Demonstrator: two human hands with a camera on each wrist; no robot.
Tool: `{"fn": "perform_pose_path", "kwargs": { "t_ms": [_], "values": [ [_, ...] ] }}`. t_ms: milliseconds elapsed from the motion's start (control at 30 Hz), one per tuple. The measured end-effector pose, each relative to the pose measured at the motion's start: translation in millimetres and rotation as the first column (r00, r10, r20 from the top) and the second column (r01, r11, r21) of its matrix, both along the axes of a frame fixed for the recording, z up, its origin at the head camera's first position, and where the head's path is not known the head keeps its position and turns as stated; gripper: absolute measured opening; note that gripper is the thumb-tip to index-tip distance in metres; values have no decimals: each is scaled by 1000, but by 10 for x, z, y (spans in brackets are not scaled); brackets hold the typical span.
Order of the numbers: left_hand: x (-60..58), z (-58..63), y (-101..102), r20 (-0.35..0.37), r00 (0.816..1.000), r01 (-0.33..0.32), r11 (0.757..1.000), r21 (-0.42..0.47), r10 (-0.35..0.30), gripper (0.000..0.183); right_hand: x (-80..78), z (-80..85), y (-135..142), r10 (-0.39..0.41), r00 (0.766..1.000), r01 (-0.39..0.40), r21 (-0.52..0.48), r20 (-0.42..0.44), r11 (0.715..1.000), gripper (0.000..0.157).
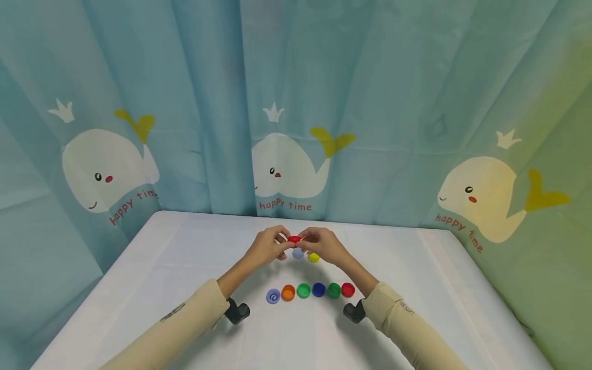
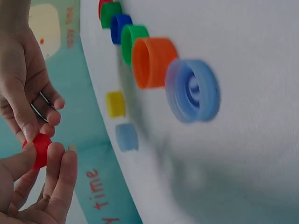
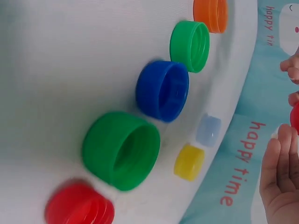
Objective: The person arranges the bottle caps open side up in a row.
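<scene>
Between both hands, raised above the far part of the table, is a red bottle cap (image 1: 294,239). My left hand (image 1: 270,243) pinches it from the left with thumb and fingers. From the other side my right hand (image 1: 325,244) pinches the same cap, as the left wrist view also shows. Below the hands lie a pale blue cap (image 1: 298,254) and a yellow cap (image 1: 314,257). Nearer to me runs a row of caps: light purple-blue (image 1: 273,296), orange (image 1: 288,293), green (image 1: 303,291), dark blue (image 1: 318,290), another green (image 1: 334,291) and red (image 1: 348,290).
The white table (image 1: 194,288) reaches back to a blue curtain (image 1: 393,103) printed with whales. A black wrist-camera piece (image 1: 238,312) juts from the left cuff, and a similar black piece (image 1: 354,312) from the right cuff. The row's caps in the right wrist view show hollow insides.
</scene>
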State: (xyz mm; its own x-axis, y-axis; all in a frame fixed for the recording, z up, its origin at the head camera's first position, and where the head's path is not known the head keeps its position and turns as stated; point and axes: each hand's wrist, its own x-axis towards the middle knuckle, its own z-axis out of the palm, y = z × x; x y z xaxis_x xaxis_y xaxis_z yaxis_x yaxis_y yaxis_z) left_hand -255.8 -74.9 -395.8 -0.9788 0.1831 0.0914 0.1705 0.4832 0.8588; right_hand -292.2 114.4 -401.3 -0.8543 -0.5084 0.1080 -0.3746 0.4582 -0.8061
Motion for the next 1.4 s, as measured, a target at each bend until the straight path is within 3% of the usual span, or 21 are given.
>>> {"fn": "perform_pose_path", "kwargs": {
  "t_ms": [167, 400, 667, 767, 933, 1067, 1233, 1400],
  "values": [
    [76, 20, 89, -98, 995, 16, 1000, 1, -16, 21, 97, 73, 128, 30, 1000, -30, -32, 0, 999, 23],
    [182, 125, 218, -163, 984, 71, 997, 25, -66, 18, 296, 154, 281, 11, 991, -16, -35, -135, 999, 13],
    [258, 179, 361, -263, 953, 152, 988, -18, -151, 16, 459, 214, 560, 10, 978, -24, -67, -206, 997, 13],
    [259, 170, 427, -282, 941, 182, 983, -39, -185, 12, 494, 244, 658, 29, 964, -36, -24, -264, 999, 10],
    [248, 150, 554, -313, 917, 236, 969, -70, -246, 5, 524, 257, 803, 70, 918, -54, 52, -391, 997, 6],
    [229, 137, 662, -337, 896, 267, 957, -116, -290, 5, 539, 240, 913, 77, 903, -51, 73, -422, 996, 8],
    [195, 141, 789, -331, 868, 314, 925, -213, -371, 6, 557, 201, 1042, 78, 906, -26, 128, -416, 991, 8],
    [135, 128, 906, -273, 831, 375, 850, -369, -485, 8, 587, 154, 1154, 87, 897, 5, 206, -433, 979, 9]
  ]
}}
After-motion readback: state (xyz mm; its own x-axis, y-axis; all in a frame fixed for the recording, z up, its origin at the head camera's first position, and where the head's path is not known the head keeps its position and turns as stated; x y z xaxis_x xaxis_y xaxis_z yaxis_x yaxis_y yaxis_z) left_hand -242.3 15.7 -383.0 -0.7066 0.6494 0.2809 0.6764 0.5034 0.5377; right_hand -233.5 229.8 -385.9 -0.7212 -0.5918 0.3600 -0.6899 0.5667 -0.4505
